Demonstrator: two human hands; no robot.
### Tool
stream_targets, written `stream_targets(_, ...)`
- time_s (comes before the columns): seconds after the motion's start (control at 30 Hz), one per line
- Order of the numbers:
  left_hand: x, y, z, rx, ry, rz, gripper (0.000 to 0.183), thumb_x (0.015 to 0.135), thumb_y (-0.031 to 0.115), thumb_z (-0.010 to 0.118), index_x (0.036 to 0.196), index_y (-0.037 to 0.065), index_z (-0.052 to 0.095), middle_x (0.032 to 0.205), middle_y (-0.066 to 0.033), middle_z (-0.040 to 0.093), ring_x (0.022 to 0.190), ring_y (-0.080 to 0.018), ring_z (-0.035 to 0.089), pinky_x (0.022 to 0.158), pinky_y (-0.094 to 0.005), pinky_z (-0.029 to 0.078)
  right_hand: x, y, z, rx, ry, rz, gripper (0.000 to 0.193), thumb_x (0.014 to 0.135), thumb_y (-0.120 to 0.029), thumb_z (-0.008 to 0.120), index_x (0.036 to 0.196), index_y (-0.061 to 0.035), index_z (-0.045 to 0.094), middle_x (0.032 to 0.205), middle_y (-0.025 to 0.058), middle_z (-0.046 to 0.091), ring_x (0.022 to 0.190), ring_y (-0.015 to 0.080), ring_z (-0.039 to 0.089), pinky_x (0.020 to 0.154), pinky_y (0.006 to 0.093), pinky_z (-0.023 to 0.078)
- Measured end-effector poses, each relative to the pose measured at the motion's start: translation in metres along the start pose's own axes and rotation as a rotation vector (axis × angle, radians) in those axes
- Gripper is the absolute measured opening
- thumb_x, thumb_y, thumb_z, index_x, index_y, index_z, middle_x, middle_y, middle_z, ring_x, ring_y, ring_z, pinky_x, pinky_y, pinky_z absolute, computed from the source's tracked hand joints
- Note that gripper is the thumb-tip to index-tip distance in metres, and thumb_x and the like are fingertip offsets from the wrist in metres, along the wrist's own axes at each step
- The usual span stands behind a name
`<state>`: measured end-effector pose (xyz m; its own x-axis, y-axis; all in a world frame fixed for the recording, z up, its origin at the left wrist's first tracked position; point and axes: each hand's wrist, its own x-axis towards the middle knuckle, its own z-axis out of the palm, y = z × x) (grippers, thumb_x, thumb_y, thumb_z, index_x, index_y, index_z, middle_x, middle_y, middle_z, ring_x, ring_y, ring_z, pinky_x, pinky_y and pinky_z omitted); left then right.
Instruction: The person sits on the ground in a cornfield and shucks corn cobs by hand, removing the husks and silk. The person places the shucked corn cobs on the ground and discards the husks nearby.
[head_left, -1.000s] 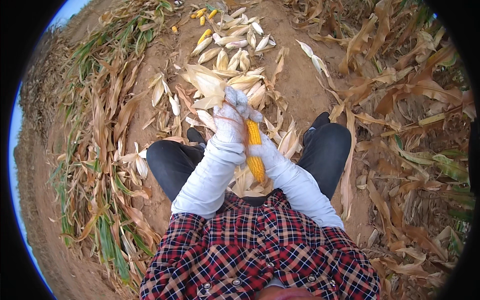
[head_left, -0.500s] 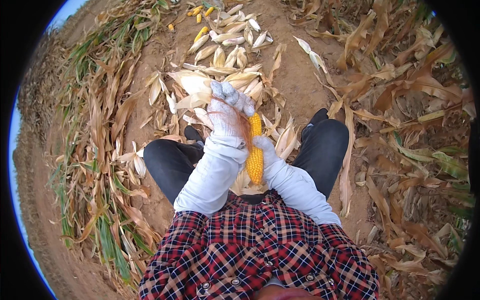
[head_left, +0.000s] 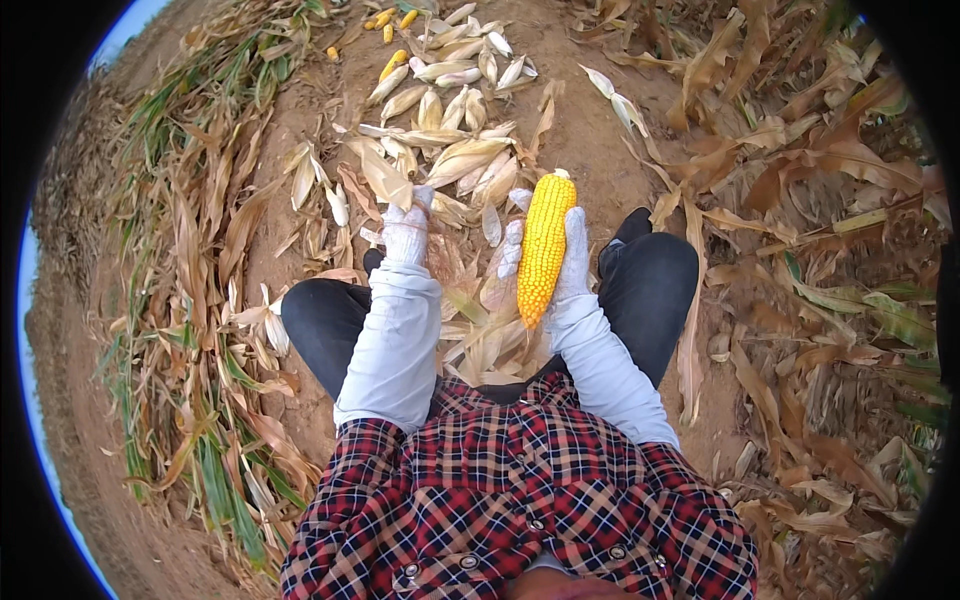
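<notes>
a bank of dry and green corn leaves runs along the left side of the brown soil. to its right, an opened pale husk lies beside the left trouser knee. the left hand, in a white glove, is clenched on a dry corn husk, which projects past the knuckles; thin reddish silk strands cross the hand. farther out, several uncovered yellow ears lie left of and beyond a cluster of ears in pale husks. loose husk leaves cover the ground between the knees. the right hand, also gloved, grasps a bare yellow corn ear: the digits bear on both flanks, the pale butt end points away from the body and the narrow tip points toward the plaid shirt. the ear is apart from the left hand. the right trouser knee is adjacent. beyond it, a pale husk-covered piece lies separate from the cluster. withered corn foliage fills the right side.
</notes>
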<state>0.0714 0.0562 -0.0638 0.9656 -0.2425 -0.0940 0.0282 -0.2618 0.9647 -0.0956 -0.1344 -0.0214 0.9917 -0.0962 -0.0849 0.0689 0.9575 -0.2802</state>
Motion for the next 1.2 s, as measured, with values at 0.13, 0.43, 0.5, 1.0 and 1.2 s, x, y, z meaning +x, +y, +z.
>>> stream_targets(0.13,-0.042,-0.072,0.007,1.138,-0.880,-0.027,0.078,0.076,0.040,0.090,0.144,0.014,0.061,0.136,-0.0196,0.068,0.129,-0.0368,0.064,0.112,-0.0434,0.048,0.012,-0.015,-0.026,0.005,0.165,-0.219,0.076,0.097,-0.069,0.061,0.140,-0.0073,0.053,0.111,0.0157,0.067,0.099,0.0347,0.071,0.092,0.0572,0.061)
stream_targets(0.43,-0.066,0.029,0.029,-0.135,-0.595,0.102,0.048,0.100,0.028,0.072,0.138,0.001,0.062,0.134,-0.0182,0.067,0.124,-0.0245,0.064,0.107,-0.0345,0.048,0.019,0.004,-0.017,0.040,0.244,-0.195,0.065,0.100,-0.055,0.068,0.140,-0.0062,0.052,0.119,0.0160,0.067,0.108,0.0342,0.069,0.101,0.0523,0.058)
stream_targets(0.5,-0.078,0.048,0.045,-0.106,-0.670,0.160,0.064,0.098,0.032,0.075,0.148,-0.001,0.051,0.145,-0.0165,0.059,0.133,-0.0251,0.057,0.114,-0.0357,0.042,0.020,0.007,-0.016,-0.054,0.240,-0.186,0.063,0.102,-0.052,0.066,0.141,-0.0057,0.052,0.120,0.0159,0.067,0.108,0.0337,0.069,0.100,0.0492,0.058)
stream_targets(1.0,-0.078,0.046,0.041,-1.421,-0.789,-0.711,0.059,0.096,0.039,0.075,0.142,0.008,0.056,0.092,-0.0138,0.065,0.043,-0.0125,0.046,0.031,-0.0182,0.038,0.098,-0.043,0.025,-0.686,0.020,-0.178,0.043,0.112,-0.032,0.049,0.134,0.0015,0.063,0.115,0.0180,0.074,0.101,0.0266,0.073,0.090,0.0376,0.060)
stream_targets(1.2,-0.067,0.062,0.026,-1.120,-0.493,-0.581,0.066,0.092,0.044,0.079,0.141,0.007,0.057,0.093,-0.0072,0.066,0.051,-0.0108,0.050,0.031,-0.0187,0.035,0.113,-0.065,0.010,-0.984,-0.177,-0.211,0.048,0.108,-0.027,0.055,0.147,0.0002,0.057,0.139,0.0127,0.066,0.126,0.0223,0.063,0.111,0.0351,0.047)
